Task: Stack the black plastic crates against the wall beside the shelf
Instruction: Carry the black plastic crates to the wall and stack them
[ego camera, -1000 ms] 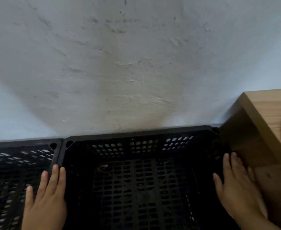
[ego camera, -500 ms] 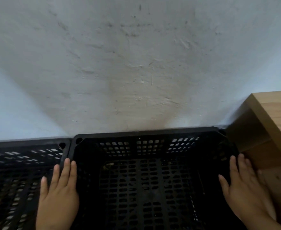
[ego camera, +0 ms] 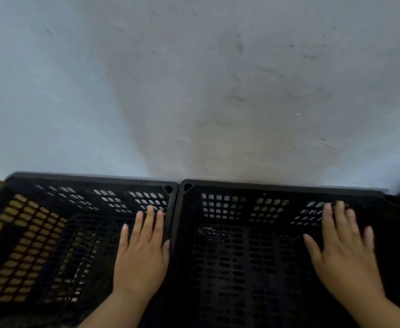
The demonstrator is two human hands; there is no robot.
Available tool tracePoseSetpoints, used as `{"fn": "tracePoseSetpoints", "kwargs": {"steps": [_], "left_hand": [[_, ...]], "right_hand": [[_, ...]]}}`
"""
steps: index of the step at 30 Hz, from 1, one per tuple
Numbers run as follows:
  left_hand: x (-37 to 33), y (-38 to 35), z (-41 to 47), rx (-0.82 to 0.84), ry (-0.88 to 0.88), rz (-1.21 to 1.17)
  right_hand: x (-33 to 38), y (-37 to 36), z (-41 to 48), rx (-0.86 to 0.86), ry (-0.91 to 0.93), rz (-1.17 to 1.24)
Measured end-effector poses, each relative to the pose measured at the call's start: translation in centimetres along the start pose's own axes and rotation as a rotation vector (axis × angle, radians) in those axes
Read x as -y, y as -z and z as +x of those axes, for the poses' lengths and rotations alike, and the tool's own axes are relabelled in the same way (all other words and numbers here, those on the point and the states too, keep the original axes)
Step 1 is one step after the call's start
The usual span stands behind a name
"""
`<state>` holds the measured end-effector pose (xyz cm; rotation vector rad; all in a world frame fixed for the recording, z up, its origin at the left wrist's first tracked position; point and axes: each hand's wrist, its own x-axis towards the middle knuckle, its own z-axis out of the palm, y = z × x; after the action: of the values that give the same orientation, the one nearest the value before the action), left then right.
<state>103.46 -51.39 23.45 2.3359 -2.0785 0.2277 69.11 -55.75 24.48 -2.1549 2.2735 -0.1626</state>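
Head view: left crate and right crate sit side by side, back rims at the wall.
Left hand lies flat by the seam between them, right hand flat over the right crate's outer side. Both hands are straight-fingered, grasping nothing. Reads as the squaring-up step. The next crate needs a two-sided grip and a level drop so the rims seat.

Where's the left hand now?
In the head view, the left hand, fingers straight, is at the right edge of the left crate, beside the right crate.
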Motion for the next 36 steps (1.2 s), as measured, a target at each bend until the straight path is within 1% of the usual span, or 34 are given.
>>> {"fn": "tracePoseSetpoints", "kwargs": {"steps": [3,8,12,14,15,17,21,24,26,30,36], "left_hand": [[4.9,0.6,-0.7,-0.026,0.027,0.023],[15.4,1.2,-2.2,-0.036,0.05,0.087],[24.5,1.4,-3.2,-0.046,0.101,0.126],[28.6,1.3,-3.5,-0.037,0.112,0.128],[30.5,1.2,-3.6,-0.022,0.116,0.128],[33.4,0.8,-3.9,-0.002,0.116,0.131],[37.5,-0.5,-3.9,0.028,0.091,0.162],[39.7,-1.6,-4.2,0.061,0.09,0.172],[41.1,-2.4,-4.9,0.084,0.114,0.17],[43.1,-4.1,-6.7,0.124,0.135,0.183],[43.3,-4.9,-6.6,0.123,0.147,0.177]], "right_hand": [[8.0,0.3,-1.2,-0.06,0.134,0.06],[20.8,1.0,-4.9,-0.074,0.215,0.11],[28.3,0.2,-7.6,-0.068,0.217,0.073],[30.9,-0.2,-8.6,-0.024,0.198,0.036],[31.9,-0.5,-9.0,0.028,0.179,0.033],[33.0,-0.9,-9.8,0.127,0.112,0.017],[34.0,-1.9,-11.3,0.213,0.013,-0.059],[33.8,-2.7,-12.3,0.266,-0.019,-0.111],[33.4,-3.5,-12.8,0.262,-0.004,-0.154],[33.4,-4.1,-13.3,0.178,0.025,-0.172],[33.3,-4.4,-13.1,0.195,0.016,-0.215]]}}
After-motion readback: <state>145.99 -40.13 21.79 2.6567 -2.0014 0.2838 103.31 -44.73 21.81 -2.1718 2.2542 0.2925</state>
